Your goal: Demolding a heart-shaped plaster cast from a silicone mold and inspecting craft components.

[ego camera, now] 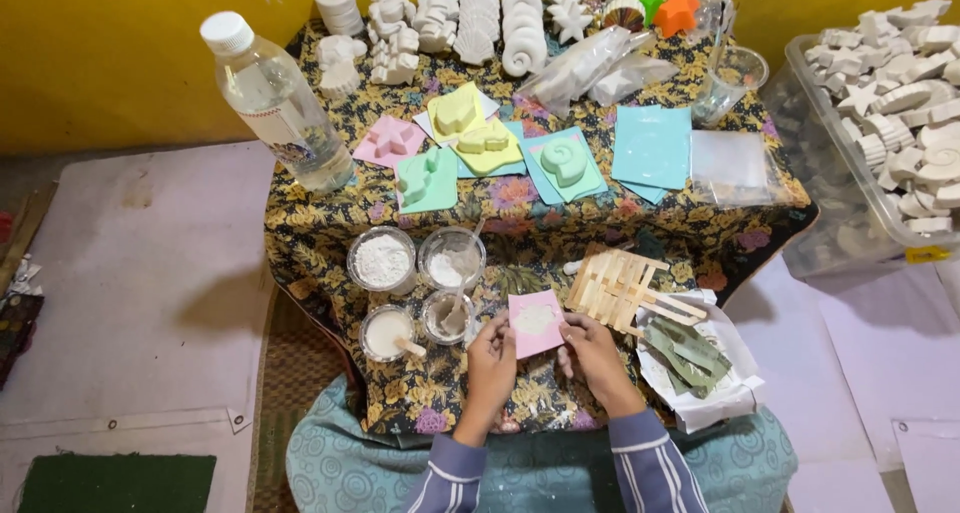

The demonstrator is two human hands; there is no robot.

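A small pink square mould point(535, 323) filled with white plaster sits at the near edge of the floral-clothed table point(320, 223). My left hand point(491, 358) grips its left edge and my right hand point(590, 351) grips its right edge. Just left of my hands stand several small clear cups: one of white powder point(382, 260), one with a spoon point(452, 258), one of white liquid with a stick point(388, 333) and one with a stirrer point(447, 316). A rack of wooden sticks point(618, 285) lies right of the mould.
Coloured moulds in pink point(388, 141), yellow point(462, 118), green point(428, 178) and teal point(563, 163) lie mid-table. A water bottle point(275, 103) stands at left. White plaster casts point(480, 18) line the back. A clear bin of casts point(890, 113) sits right. Paper with green sticks point(690, 353) lies by my right hand.
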